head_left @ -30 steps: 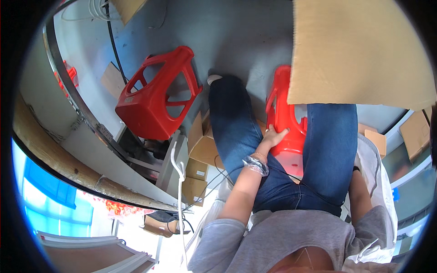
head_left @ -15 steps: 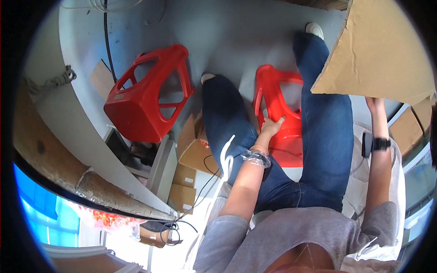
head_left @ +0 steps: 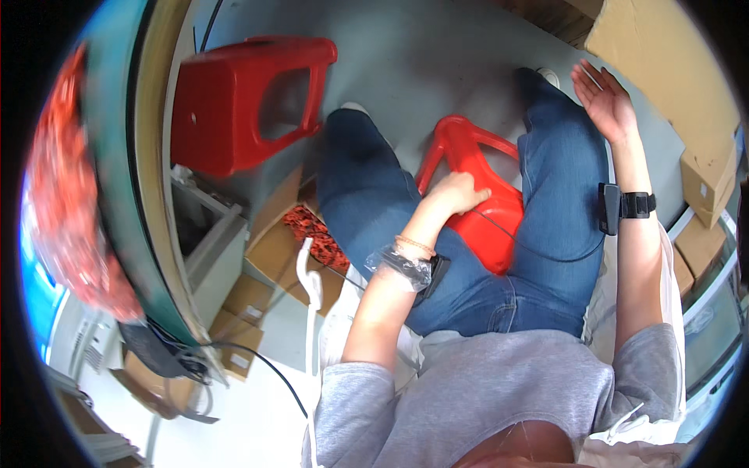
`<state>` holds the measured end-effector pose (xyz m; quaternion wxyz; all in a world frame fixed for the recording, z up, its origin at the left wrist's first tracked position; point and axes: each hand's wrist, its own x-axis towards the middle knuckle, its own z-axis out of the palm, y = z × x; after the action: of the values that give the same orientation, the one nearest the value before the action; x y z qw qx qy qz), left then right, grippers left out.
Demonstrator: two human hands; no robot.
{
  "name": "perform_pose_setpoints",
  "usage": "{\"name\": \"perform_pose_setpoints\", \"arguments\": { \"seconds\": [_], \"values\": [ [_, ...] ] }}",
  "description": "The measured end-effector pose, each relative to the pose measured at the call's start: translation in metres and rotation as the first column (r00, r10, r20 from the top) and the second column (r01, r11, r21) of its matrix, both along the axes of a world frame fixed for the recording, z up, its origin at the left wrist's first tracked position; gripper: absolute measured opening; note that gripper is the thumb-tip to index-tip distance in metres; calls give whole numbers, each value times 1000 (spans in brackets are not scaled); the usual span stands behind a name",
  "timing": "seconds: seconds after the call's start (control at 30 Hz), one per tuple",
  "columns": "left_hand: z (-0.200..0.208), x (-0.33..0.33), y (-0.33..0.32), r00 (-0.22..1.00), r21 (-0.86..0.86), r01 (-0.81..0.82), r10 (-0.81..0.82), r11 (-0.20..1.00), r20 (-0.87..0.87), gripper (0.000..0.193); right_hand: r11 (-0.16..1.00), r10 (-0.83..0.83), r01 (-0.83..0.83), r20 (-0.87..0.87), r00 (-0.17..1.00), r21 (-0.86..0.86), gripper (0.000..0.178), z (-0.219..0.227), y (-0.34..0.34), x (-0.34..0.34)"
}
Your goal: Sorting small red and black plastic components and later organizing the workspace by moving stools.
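Between my knees stands a red plastic stool (head_left: 491, 226), partly covered by my thighs. My left hand (head_left: 459, 193) rests on its upper part with the fingers curled round it, the thumb showing; the fingertips are hidden. A clear plastic-wrapped band and a black device (head_left: 438, 274) sit at that wrist. My right hand (head_left: 605, 101) is raised beyond my right knee, palm showing and fingers spread, holding nothing. Just beyond it is a large brown cardboard sheet (head_left: 663, 70), apart from the palm. A black strapped device (head_left: 611, 209) is on my right wrist.
A second red stool (head_left: 211, 117) lies on its side at the left. Near it, an open carton (head_left: 269, 249) holds red-and-black pieces. A table edge (head_left: 156, 156) rises on the left with a bag of orange-red pieces (head_left: 70, 203). Cartons (head_left: 706, 183) stand at the right; a thin cable (head_left: 538, 256) crosses my lap.
My right hand has come away from the cardboard sheet and opened. The sheet is farther to the upper right. The view has shifted, bringing the table and bag in at the left.
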<state>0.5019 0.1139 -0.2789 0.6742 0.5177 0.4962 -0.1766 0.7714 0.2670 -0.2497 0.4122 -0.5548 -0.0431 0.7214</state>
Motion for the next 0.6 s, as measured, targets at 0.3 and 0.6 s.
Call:
{"name": "perform_pose_setpoints", "arguments": {
  "seconds": [0.3,0.6],
  "values": [
    [66,-26,-41,868,177,-458,396,871,299,41,997,18,-5,-173,985,80,34,9,-98,33],
    [54,-20,-84,878,407,-479,426,778,218,41,983,61,-60,-1,998,175,33,16,-70,13]
  ]
}}
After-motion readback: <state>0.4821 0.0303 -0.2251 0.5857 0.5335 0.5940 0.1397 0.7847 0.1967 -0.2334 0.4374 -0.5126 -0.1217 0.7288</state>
